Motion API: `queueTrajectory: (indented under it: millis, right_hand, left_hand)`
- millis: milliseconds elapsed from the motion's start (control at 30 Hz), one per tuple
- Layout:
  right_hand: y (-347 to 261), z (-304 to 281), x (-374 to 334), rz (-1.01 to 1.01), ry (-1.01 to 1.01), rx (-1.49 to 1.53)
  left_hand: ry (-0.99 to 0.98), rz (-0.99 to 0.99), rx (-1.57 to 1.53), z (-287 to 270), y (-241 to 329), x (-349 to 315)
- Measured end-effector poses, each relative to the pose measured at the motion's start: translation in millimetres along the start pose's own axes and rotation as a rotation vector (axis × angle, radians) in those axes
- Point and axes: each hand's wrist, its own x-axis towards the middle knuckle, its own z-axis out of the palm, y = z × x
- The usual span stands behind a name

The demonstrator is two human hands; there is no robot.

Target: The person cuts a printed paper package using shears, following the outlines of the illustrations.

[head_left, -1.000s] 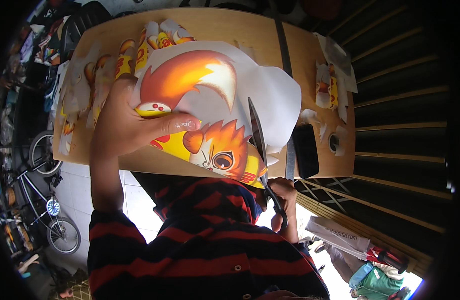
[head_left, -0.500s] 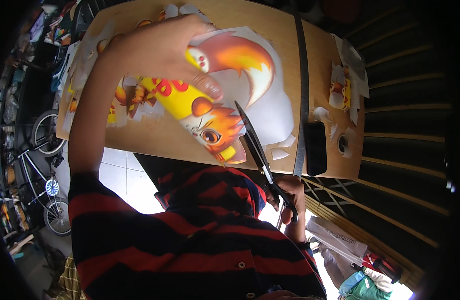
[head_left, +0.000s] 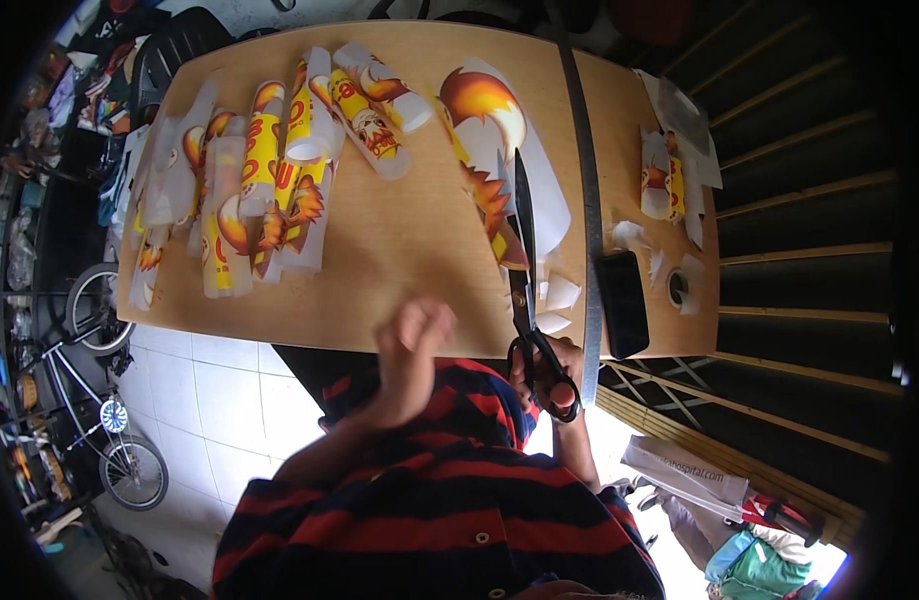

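Note:
In my right hand (head_left: pixel 554 370), fingers through the handles, is a pair of long black scissors (head_left: pixel 521 235). The blades point away from me and lie over a printed sheet (head_left: pixel 550 195) with an orange fox tail and a yellow strip. This sheet rests on the wooden table, its left edge cut along the picture. My left hand (head_left: pixel 410 355) is raised near the table's front edge, apart from the sheet. Its fingers are smeared by motion, and nothing shows in them. Small white paper scraps (head_left: pixel 562 292) lie by the scissors.
Several rolled prints (head_left: pixel 263 150) cover the left part of the wooden table (head_left: pixel 380 260). A dark metal strip (head_left: pixel 583 180) crosses the table at the right, with a black phone (head_left: pixel 623 303) beside it. Farther right are a tape roll (head_left: pixel 679 289) and another curled print (head_left: pixel 663 177).
My left hand has let go of the fox print and drawn back toward my body. The print now lies on the table. The scissors have swung more upright in my right hand.

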Motion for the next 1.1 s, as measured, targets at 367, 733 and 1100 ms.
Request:
queueTrajectory:
  millis: [367,733,1100]
  right_hand:
    - [-12,22,4,0.036,0.053,-0.059]
    - [-22,23,-6,-0.104,0.072,-0.154]
    - [-21,14,-17,-0.184,-0.059,-0.306]
  left_hand:
    - [-0.401,-0.113,-0.547,36,-7,45]
    - [-0.351,0.008,-0.632,24,65,62]
    - [-0.307,-0.006,-0.388,4,99,61]
